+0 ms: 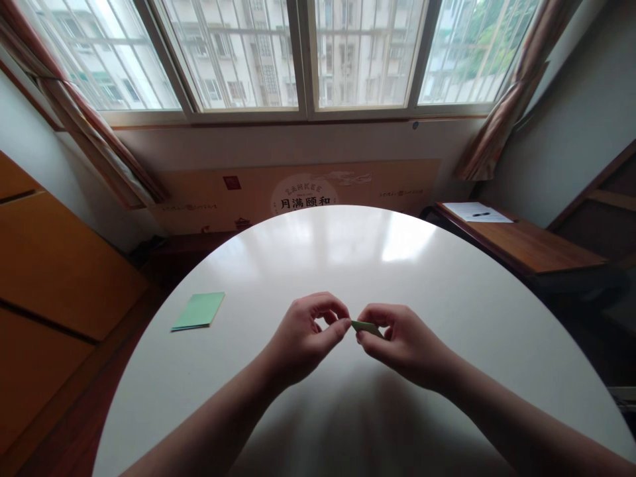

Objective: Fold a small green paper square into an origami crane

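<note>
Above the middle of the white round table [238,265], a small folded piece of green paper [366,327] is held between my two hands. My left hand [315,331] pinches its left tip between thumb and forefinger. The thumb and fingers of my right hand [397,338] close on the body of the paper and hide part of it. Over on the left side of the table lies a stack of square green paper sheets [201,310], apart from both hands.
A wooden side table [556,245] at the right bears a white sheet [472,212] with a dark pen on it. Orange-brown cabinets [54,265] stand at the left. Behind the table is a printed panel [199,192] beneath a barred window [238,59] with curtains.
</note>
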Motion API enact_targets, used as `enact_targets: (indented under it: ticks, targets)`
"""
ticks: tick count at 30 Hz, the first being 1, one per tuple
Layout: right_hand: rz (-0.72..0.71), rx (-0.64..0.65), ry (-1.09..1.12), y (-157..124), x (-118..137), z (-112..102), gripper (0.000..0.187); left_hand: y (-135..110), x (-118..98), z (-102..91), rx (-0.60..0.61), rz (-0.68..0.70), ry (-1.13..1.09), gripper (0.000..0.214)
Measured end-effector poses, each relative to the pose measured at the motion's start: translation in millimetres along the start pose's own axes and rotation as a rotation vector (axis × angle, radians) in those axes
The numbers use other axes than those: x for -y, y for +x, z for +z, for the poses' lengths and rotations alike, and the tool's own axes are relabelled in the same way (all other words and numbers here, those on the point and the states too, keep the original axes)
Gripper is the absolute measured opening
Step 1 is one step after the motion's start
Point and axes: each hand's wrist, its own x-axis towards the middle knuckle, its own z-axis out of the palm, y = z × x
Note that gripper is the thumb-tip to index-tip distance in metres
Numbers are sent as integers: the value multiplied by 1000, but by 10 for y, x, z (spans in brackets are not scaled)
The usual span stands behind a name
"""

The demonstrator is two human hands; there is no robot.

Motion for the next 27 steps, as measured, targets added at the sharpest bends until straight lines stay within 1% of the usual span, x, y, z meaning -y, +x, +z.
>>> enact_targets:
  ticks: [7,10,13,17,21,27]
  targets:
    - [89,53,59,16,39,-45,13,23,16,14,0,-82,-125,13]
    - [131,71,75,25,61,-62,14,37,30,-20,-21,-104,-146,14]
    - [135,80,86,36,56,-77,14,49,41,-73,-56,-115,-159,15]
    - [129,64,148,48,-4,-103,15,63,52,-109,-86,-125,-175,15]
    - [146,31,261,57,-69,-119,31,74,73,-105,-101,-129,-170,17]
    - [125,-26,199,54,-37,-100,29,73,116,-93,-103,-135,-190,22]
